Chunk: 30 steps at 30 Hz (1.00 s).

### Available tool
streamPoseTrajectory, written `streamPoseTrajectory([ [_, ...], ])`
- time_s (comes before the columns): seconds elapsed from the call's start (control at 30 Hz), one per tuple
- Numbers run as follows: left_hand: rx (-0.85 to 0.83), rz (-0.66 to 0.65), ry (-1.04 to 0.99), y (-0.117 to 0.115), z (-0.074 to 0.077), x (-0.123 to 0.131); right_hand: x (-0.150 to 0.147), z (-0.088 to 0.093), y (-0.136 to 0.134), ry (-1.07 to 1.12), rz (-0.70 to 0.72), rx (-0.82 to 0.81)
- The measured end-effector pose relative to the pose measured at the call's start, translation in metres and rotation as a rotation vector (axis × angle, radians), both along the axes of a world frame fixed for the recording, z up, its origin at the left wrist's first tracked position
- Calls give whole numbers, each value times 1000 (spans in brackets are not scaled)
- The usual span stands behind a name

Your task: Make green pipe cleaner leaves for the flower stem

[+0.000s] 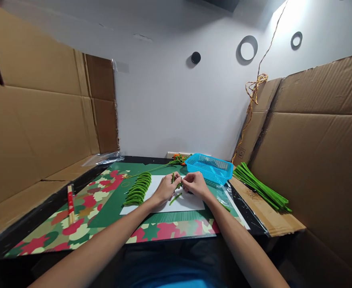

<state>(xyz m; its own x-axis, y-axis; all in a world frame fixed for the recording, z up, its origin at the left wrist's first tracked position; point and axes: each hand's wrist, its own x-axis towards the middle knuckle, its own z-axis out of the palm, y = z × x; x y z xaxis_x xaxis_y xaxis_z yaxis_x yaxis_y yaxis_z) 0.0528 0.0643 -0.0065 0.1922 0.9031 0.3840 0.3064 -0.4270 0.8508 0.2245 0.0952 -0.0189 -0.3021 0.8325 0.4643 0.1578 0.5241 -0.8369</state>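
Observation:
My left hand (166,187) is closed on a short green pipe cleaner (173,177), whose upper end sticks up past the fingers. Close beside it, my right hand (195,184) pinches at the same spot, fingertips nearly meeting those of the left. Whether the right fingers grip the same stem is hidden. Below the hands a loose piece of green pipe cleaner (176,199) lies on a white sheet of paper (160,206). A row of several curved green pipe cleaner pieces (138,189) lies along the paper's left side.
A blue mesh basket (210,166) stands behind my right hand, with orange flowers (179,159) on a long green stem to its left. Long green pipe cleaners (262,188) lie bundled on cardboard at right. A red-wrapped stick (70,204) lies at left. Cardboard walls (37,120) flank the table.

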Motion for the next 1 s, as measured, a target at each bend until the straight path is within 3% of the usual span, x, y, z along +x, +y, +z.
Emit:
streamPoseTrajectory([
  [0.3,-43,-82,-73,-1,2,1,6,6,-3,-36,-20,59],
  [0.53,-40,-143,-63,-1,-2,4,3,7,-2,63,-41,27],
  [0.77,-46,-153,-94,9,-7,4,4,5,5,116,7,-38],
  [1.0,-147,-211,-187,7,-2,4,9,9,0,86,73,-58],
])
